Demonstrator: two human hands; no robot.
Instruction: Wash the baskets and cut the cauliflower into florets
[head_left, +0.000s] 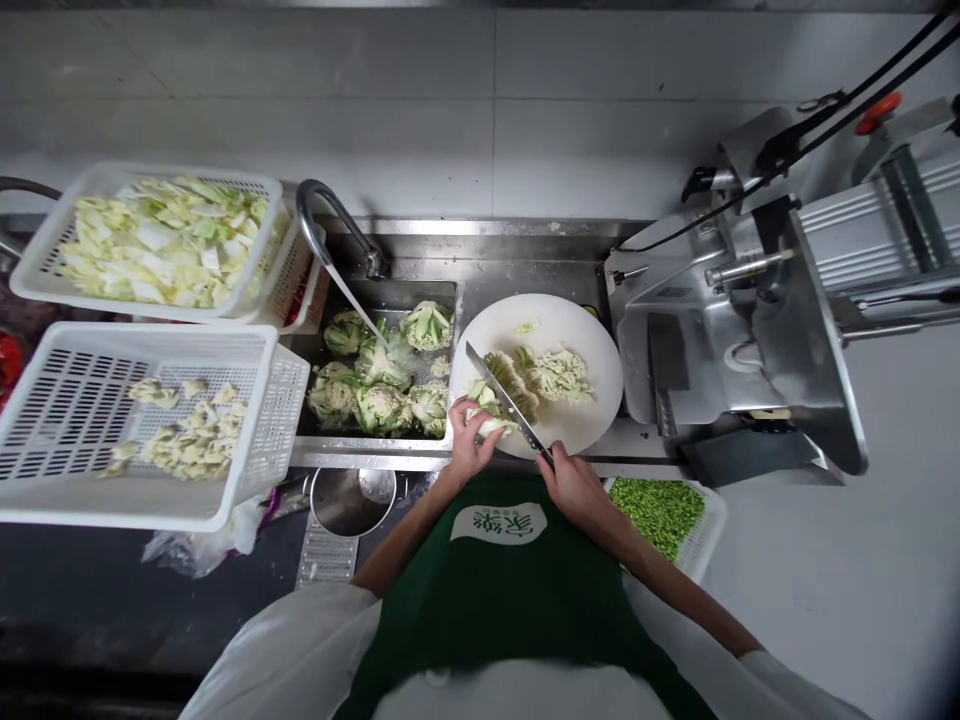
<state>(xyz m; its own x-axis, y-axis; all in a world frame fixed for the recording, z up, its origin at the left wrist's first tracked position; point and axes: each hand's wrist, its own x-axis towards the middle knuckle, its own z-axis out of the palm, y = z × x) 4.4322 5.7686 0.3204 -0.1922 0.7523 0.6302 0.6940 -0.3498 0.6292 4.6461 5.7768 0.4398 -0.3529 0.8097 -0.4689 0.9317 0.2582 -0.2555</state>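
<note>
My right hand (571, 480) is closed round the black handle of a knife (501, 392), whose blade slants up and left over the round white cutting board (592, 325). Left of the blade, my left hand (472, 438) grips a pale green piece of cauliflower (489, 402) at the board's near left edge. Whether the blade touches that piece I cannot tell. Beyond the knife, larger cut cauliflower pieces (559, 375) lie on the board, and a small leafy scrap (529, 326) rests near its far side.
Water runs from a curved faucet (315, 215) onto several cauliflower heads (382, 362) in the sink left of the board. A white basket (259, 420) holds cut florets; another (90, 285) holds chopped cabbage. A metal slicer (810, 350) stands right. Chopped green vegetables (660, 515) fill a basket below.
</note>
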